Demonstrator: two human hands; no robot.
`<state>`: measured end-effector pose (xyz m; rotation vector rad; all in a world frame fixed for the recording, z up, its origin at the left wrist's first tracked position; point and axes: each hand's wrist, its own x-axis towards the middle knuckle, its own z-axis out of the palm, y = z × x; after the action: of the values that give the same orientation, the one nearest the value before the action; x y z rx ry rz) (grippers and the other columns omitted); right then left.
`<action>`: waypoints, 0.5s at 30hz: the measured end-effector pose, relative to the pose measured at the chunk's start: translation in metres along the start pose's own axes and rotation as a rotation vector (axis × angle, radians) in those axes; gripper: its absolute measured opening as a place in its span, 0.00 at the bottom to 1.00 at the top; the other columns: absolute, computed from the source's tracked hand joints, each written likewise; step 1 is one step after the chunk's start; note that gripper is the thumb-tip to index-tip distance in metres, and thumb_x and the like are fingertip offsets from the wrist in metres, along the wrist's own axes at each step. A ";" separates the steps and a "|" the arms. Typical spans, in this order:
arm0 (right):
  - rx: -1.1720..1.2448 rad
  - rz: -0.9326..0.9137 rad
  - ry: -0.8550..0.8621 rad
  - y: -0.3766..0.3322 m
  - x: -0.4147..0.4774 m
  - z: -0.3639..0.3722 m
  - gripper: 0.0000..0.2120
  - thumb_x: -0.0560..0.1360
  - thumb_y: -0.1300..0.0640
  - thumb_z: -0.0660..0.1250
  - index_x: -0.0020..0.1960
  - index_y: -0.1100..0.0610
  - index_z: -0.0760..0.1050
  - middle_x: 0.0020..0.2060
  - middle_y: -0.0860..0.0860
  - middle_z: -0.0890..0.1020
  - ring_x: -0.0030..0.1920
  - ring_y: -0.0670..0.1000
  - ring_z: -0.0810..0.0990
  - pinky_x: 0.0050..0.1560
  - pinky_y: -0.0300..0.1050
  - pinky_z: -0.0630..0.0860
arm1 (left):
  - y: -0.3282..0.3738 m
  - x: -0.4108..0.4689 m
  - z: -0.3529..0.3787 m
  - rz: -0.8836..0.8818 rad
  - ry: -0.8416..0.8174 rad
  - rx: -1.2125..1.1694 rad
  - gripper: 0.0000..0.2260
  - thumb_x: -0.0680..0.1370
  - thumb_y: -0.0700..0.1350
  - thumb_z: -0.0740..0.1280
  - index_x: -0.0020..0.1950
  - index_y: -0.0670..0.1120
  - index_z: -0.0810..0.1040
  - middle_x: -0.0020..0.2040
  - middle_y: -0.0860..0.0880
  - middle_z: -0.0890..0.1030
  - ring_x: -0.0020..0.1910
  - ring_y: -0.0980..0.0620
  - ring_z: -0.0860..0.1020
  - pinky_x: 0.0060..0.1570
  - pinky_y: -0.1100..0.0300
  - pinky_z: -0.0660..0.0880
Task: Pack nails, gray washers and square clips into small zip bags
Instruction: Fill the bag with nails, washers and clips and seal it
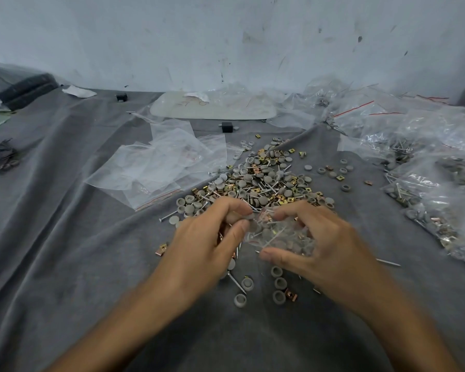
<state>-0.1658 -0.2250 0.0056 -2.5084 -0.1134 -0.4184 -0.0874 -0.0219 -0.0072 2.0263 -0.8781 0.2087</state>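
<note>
A small clear zip bag (279,234) with gray washers, nails and clips inside sits between my two hands, just above the gray cloth. My right hand (322,242) grips the bag from the right, thumb under it. My left hand (207,237) pinches the bag's left edge with thumb and fingers; whether a washer is also in the pinch I cannot tell. Behind the hands lies a loose pile of gray washers, nails and brass square clips (263,181). A few washers (278,283) and a nail (236,284) lie below the hands.
Empty zip bags (161,162) lie spread at left centre. Filled bags (427,170) are heaped along the right side. A pale tray (212,108) stands by the back wall, with two small black blocks (227,127) in front. Dark bits (0,157) lie far left.
</note>
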 end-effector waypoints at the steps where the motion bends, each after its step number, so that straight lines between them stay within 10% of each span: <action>1: 0.001 -0.001 0.001 0.000 0.000 0.000 0.28 0.66 0.20 0.61 0.60 0.34 0.70 0.57 0.23 0.71 0.57 0.31 0.71 0.51 0.29 0.66 | 0.000 0.000 0.000 0.007 -0.013 0.010 0.06 0.80 0.53 0.65 0.57 0.59 0.74 0.46 0.66 0.79 0.42 0.59 0.80 0.40 0.63 0.73; 10: 0.016 0.018 0.042 0.000 -0.001 -0.006 0.27 0.66 0.22 0.64 0.59 0.36 0.72 0.54 0.22 0.71 0.56 0.31 0.72 0.48 0.30 0.67 | -0.001 0.007 -0.011 0.055 -0.072 0.072 0.15 0.80 0.55 0.65 0.67 0.64 0.74 0.50 0.62 0.76 0.47 0.59 0.77 0.43 0.68 0.70; 15: 0.024 0.024 0.090 -0.002 -0.002 -0.015 0.23 0.66 0.28 0.66 0.56 0.36 0.72 0.54 0.15 0.67 0.55 0.25 0.71 0.45 0.29 0.66 | -0.030 0.017 -0.044 -0.099 -0.027 0.139 0.07 0.80 0.50 0.68 0.53 0.64 0.79 0.42 0.58 0.80 0.39 0.57 0.78 0.35 0.65 0.71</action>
<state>-0.1719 -0.2320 0.0181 -2.4601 -0.0530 -0.5163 -0.0471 0.0147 0.0063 2.2006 -0.7964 0.1927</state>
